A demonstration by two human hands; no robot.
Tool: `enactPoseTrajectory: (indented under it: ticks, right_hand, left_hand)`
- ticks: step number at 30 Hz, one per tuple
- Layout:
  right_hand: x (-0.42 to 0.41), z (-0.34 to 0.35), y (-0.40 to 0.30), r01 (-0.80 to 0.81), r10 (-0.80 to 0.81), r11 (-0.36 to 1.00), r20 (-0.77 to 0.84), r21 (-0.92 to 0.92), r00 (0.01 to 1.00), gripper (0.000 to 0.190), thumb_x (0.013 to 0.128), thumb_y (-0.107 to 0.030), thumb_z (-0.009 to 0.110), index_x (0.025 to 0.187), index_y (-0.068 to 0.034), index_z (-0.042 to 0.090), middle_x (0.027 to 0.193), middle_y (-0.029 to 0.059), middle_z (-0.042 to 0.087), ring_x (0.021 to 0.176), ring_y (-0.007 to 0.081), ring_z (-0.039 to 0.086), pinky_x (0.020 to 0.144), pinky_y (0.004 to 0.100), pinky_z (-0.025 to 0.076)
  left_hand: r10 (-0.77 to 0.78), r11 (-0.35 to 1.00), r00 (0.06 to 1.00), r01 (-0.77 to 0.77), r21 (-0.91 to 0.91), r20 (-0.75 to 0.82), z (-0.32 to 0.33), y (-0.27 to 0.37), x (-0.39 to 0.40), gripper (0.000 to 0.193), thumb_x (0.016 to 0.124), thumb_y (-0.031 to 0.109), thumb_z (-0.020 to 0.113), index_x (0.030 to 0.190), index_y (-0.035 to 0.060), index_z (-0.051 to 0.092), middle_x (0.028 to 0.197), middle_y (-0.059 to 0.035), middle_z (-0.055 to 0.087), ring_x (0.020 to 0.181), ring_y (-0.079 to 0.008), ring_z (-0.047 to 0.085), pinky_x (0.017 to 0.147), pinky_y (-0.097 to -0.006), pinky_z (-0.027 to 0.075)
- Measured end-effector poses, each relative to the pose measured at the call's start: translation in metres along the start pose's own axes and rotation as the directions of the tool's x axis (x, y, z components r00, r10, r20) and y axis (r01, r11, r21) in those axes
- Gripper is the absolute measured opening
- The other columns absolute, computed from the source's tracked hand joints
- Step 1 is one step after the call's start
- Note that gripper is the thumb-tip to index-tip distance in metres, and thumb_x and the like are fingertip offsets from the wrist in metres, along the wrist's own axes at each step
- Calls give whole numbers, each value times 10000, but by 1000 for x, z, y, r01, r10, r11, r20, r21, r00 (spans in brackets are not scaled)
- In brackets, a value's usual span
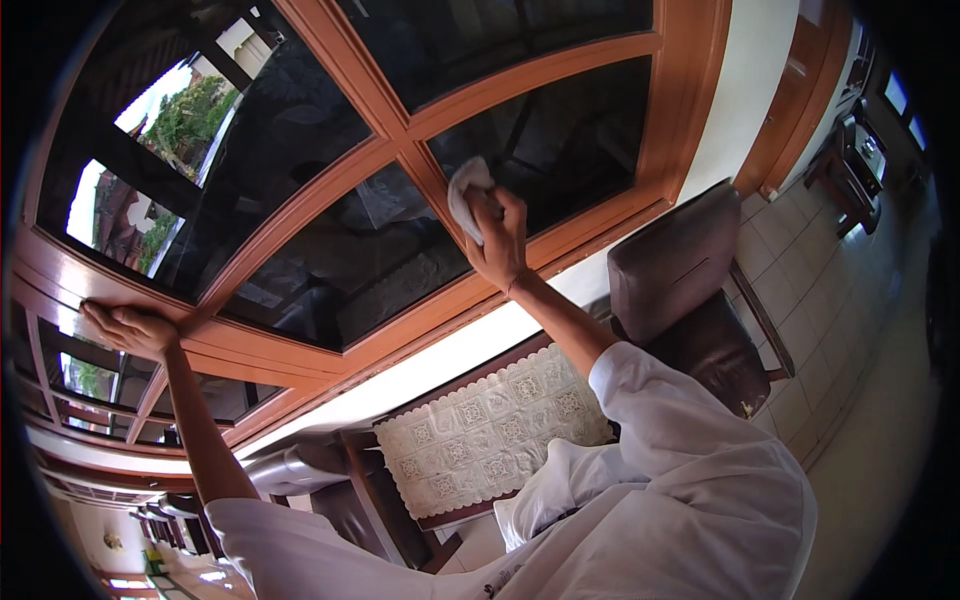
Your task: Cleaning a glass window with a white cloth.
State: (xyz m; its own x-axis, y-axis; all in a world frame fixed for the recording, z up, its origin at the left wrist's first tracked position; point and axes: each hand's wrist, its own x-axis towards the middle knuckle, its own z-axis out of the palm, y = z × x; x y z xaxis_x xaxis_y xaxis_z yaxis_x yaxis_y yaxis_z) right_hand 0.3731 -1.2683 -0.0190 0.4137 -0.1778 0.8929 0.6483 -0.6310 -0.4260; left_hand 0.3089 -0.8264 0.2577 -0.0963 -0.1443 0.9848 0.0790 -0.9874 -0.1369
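Note:
My right hand (498,234) grips a bunched white cloth (469,196) against the wooden window frame (439,176). The cloth touches the upright bar beside the lower right glass pane (559,142), and the fingers hide part of it. Off to the left, my left hand (131,328) rests with its fingers spread on the broad wooden post (97,281) of the window. Nothing shows in that hand. Dark panes around both hands reflect greenery, buildings and a bright sky.
Below the window stands a wooden table with a lace-patterned cloth (495,427). A dark padded chair (675,262) is to its right, another dark chair (349,517) to its left. Tiled floor (795,262) runs along the right. More furniture (847,165) stands farther back.

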Motion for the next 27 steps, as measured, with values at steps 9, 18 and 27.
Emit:
enactPoseTrajectory:
  ticks: [9, 18, 27]
  right_hand:
    - [-82, -72, 135, -219, 262, 904, 71, -366, 962, 670, 758, -61, 766, 1368, -246, 558, 1169, 191, 518, 988, 398, 571, 847, 461, 485]
    - [-42, -17, 78, -758, 662, 640, -410, -126, 628, 531, 1002, -279, 534, 1426, -8, 365, 1257, 306, 436, 1091, 495, 528, 881, 521, 460]
    - [-74, -40, 101, -591, 554, 804, -289, -55, 781, 525, 975, -234, 592, 1407, 29, 453, 1159, 265, 456, 1058, 437, 521, 960, 469, 421]
  left_hand:
    - [45, 999, 999, -45, 21, 14, 2, -10, -6, 730, 1048, 555, 186, 1475, 9, 414, 1513, -197, 401, 1416, -352, 363, 1175, -495, 285]
    - [86, 996, 996, -86, 22, 8, 3, -8, -2, 689, 1064, 488, 196, 1483, -25, 385, 1530, -213, 374, 1426, -364, 347, 1179, -491, 281]
    - [69, 997, 997, -70, 15, 34, 0, -9, 1, 724, 1049, 546, 175, 1502, 11, 358, 1534, -219, 354, 1421, -372, 343, 1169, -500, 281]
